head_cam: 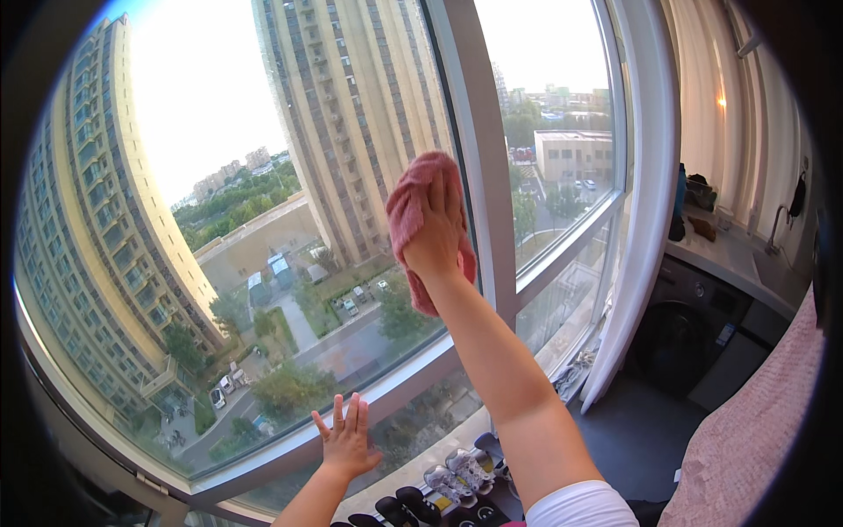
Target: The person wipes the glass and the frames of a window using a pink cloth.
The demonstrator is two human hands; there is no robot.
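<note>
My right hand (436,230) is spread flat over a fluffy pink cloth (407,207) and holds it against the large window pane (349,290), close to the upright window frame post (484,165). Part of the cloth folds up around the edge of the hand. Lower and to the left, my left hand (346,443) is empty, its fingers spread, at the horizontal window frame rail (421,367). Whether its palm presses on the rail or only hovers there is hard to tell. Tall buildings, trees and parked cars show through the glass.
Several shoes (454,477) line the floor or ledge below the window. A white curtain (635,217) hangs right of the window. Farther right are a dark front-loading washing machine (678,329), a counter (731,263) with a faucet (776,230), and pink textured fabric (751,435).
</note>
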